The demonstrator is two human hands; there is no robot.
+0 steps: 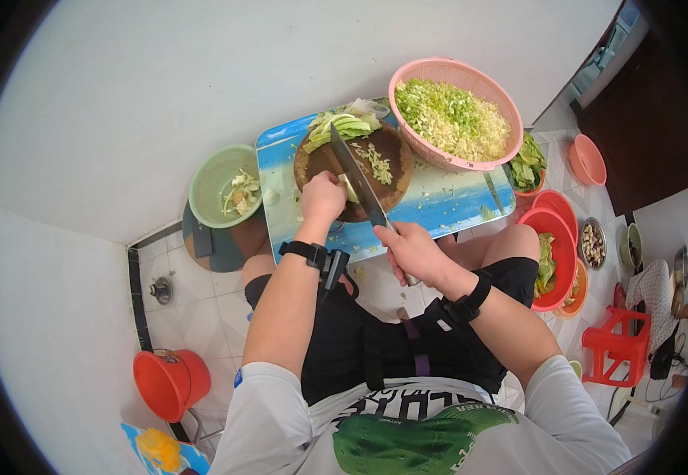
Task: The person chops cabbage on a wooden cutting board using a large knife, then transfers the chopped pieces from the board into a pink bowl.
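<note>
My right hand (412,252) grips the handle of a long-bladed kitchen knife (358,172), its blade slanting across a round wooden chopping board (400,157). With curled fingers my left hand (324,199) holds a pale piece of leafy vegetable (348,187) on the board, right beside the blade. Chopped vegetable bits (377,164) lie to the right of the knife. At the board's far edge rests a pile of light green leaves (344,129). The board sits on a low blue patterned table (439,208).
A pink colander (400,127) of chopped greens stands at the table's right back. Left of the table is a green basket (201,205) with scraps, beside a dark phone-like object (202,239). Red basins (566,249), a red stool (617,347) and a red bucket (168,380) stand on the floor.
</note>
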